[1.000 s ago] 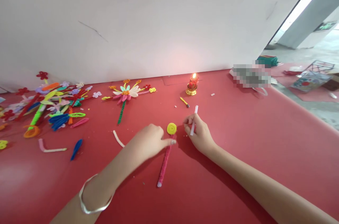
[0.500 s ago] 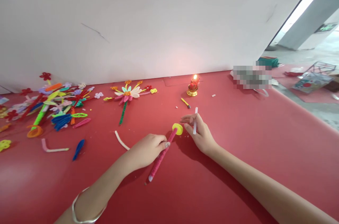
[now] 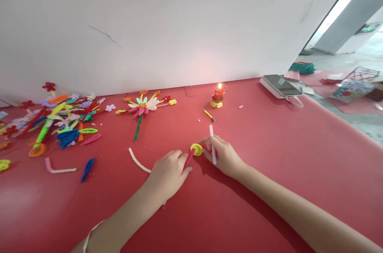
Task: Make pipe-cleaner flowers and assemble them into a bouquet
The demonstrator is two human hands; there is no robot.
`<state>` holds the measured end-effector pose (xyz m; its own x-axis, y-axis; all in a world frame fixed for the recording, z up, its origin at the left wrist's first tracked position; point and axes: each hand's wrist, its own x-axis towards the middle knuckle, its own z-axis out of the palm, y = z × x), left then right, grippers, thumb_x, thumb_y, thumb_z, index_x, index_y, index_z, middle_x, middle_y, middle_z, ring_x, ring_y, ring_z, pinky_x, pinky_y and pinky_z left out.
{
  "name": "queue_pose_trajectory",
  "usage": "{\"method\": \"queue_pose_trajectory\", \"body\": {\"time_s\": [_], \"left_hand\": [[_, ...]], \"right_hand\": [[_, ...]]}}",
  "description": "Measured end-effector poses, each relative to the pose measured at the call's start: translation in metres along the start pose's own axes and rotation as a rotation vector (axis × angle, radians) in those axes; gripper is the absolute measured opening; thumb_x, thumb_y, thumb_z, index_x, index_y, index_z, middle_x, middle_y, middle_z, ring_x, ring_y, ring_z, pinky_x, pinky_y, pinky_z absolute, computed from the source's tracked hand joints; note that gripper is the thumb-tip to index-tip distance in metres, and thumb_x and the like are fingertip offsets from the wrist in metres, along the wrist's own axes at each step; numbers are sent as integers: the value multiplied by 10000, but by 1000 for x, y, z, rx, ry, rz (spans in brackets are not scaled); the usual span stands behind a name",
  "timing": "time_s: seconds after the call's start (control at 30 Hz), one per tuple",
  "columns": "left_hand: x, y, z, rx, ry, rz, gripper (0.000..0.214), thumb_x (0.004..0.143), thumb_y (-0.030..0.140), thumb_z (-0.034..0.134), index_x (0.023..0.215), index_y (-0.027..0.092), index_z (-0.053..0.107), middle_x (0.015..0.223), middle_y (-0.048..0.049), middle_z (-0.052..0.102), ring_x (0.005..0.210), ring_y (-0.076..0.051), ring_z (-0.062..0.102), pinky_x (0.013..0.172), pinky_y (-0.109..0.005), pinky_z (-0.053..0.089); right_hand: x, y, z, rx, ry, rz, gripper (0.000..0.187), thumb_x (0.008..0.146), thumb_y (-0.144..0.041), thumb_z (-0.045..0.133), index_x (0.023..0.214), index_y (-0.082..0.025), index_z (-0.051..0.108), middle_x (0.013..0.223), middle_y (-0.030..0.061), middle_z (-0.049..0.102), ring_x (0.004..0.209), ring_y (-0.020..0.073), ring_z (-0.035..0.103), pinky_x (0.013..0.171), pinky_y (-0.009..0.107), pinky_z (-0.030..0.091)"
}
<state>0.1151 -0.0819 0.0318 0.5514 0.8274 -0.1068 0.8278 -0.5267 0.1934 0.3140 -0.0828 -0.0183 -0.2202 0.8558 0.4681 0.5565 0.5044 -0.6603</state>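
Observation:
My left hand (image 3: pixel 169 173) grips a fuzzy pink stick (image 3: pixel 189 158), whose lower part is mostly hidden under the hand. At the stick's upper end is a round yellow coil (image 3: pixel 196 149), apparently of pipe cleaner. The thumb and fingertips of my right hand (image 3: pixel 226 156) close in at the coil's right edge; whether they pinch it is hard to see. A translucent white stick (image 3: pixel 211 131), like a glue stick, is held between the fingers of that same hand. Beyond the hands burns a red candle (image 3: pixel 219 92) on a gold base.
A pipe-cleaner flower (image 3: pixel 143 105) with a green stem lies left of the candle. Many coloured pipe-cleaner pieces (image 3: pixel 68 117) heap at far left. A white pipe cleaner (image 3: pixel 138 160), a short yellow stick (image 3: pixel 209 115) and a phone-like device (image 3: pixel 281 85) rest on the red table (image 3: pixel 269 157).
My left hand has slid up the pink stick, covering more of it. My right hand has come left to the yellow coil, and the white stick has moved left and down with it.

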Motion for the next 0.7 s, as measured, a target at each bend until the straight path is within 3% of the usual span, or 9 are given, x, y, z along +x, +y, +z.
{"method": "queue_pose_trajectory", "body": {"time_s": [0.1,0.27,0.43,0.7], "left_hand": [[1,3,11,31,30,10,230,871,225,402,960,181,609,817,-57,573,742,-186,567,586,-265,405],[2,3,13,122,18,51,272,900,200,335,960,169,599,804,-54,551,658,-160,544,525,-253,364],[1,0,18,256,42,146,301,921,181,292,929,152,592,782,-49,536,601,-137,500,470,-249,288],[4,-9,32,283,191,264,291,923,153,301,868,135,587,711,-24,505,537,-107,450,445,-247,244]], "right_hand": [[0,0,2,-16,-45,-89,150,815,-132,454,718,-227,391,782,48,611,673,157,514,598,275,412],[-3,4,3,-54,-121,-146,171,835,-122,424,700,-217,468,661,26,566,646,155,520,618,282,412],[-3,4,3,-88,-123,-125,177,830,-104,423,704,-206,494,613,4,541,584,130,495,591,255,392],[0,2,2,-113,-109,-97,177,817,-109,442,668,-204,448,646,20,582,588,122,523,554,227,372]]}}
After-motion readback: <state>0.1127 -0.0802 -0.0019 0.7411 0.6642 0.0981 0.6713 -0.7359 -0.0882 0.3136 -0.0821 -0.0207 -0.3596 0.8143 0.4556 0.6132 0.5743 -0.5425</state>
